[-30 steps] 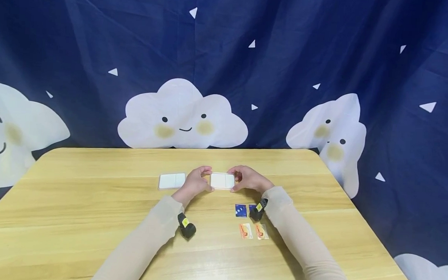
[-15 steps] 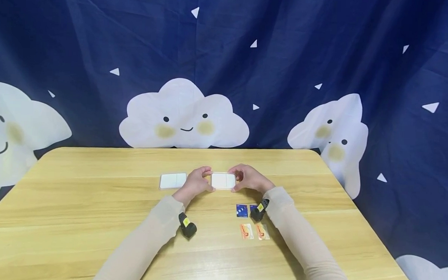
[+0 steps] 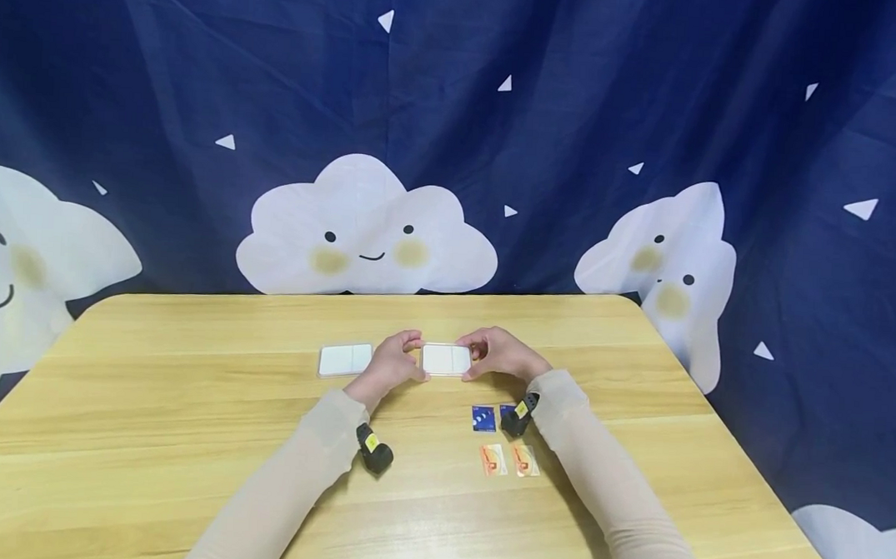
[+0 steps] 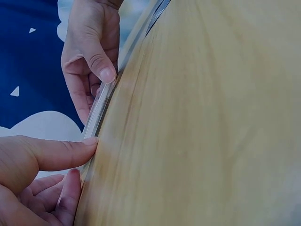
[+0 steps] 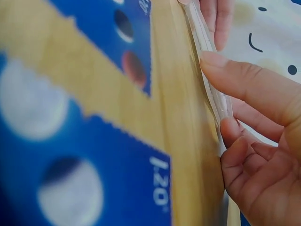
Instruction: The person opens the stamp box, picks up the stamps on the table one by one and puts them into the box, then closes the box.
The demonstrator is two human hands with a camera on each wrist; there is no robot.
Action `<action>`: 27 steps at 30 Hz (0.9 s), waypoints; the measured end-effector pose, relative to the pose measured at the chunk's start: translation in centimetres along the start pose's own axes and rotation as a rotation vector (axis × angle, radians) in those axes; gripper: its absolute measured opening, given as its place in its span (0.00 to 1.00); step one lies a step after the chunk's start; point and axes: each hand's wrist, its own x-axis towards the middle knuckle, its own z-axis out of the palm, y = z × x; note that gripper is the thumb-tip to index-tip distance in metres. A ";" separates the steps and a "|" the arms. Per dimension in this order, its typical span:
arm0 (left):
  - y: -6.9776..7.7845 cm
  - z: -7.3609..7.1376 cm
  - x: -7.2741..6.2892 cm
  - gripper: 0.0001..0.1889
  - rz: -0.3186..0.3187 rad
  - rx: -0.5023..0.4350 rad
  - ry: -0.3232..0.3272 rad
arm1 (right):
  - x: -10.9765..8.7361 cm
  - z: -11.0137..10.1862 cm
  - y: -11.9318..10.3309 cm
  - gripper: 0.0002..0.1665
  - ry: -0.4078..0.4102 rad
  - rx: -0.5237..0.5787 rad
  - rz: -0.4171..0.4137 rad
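Observation:
Between both hands lies a flat white rectangular case (image 3: 446, 359) with a clear rim and a thin line across its face. My left hand (image 3: 393, 362) pinches its left end, thumb at the near corner and fingers at the far one. At the opposite end my right hand (image 3: 500, 355) grips it the same way. Seen edge-on in the left wrist view, the case (image 4: 97, 108) is thin and close to the tabletop; whether it touches is unclear. Blue postage stamps (image 5: 122, 183) printed with moon phases fill the near part of the right wrist view.
A second flat white case (image 3: 344, 360) lies left of my left hand. Toward me are two orange stamps (image 3: 493, 460) and a blue stamp (image 3: 484, 419), with another partly behind the right wrist camera (image 3: 519, 416). A dark blue curtain (image 3: 559, 134) hangs behind the wooden table (image 3: 186, 435).

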 end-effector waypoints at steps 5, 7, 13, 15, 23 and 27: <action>0.0 0.1 0.0 0.43 -0.005 0.003 0.012 | -0.1 -0.1 0.0 0.32 -0.014 0.026 -0.018; 0.0 0.1 0.0 0.42 -0.005 0.004 0.015 | -0.1 -0.2 -0.1 0.32 -0.022 0.047 -0.020; 0.1 0.1 0.0 0.40 0.001 0.001 0.010 | -0.2 -0.3 -0.1 0.31 -0.037 0.097 -0.026; 0.1 0.1 0.0 0.40 -0.008 -0.005 0.009 | -0.2 -0.3 0.0 0.31 -0.034 0.097 -0.028; 0.1 -0.1 0.1 0.40 -0.007 0.002 0.009 | -0.2 -0.1 -0.2 0.31 0.020 0.012 -0.010; 0.0 -0.2 0.1 0.40 -0.006 0.015 0.011 | 0.0 -0.1 -0.3 0.33 0.044 -0.011 -0.018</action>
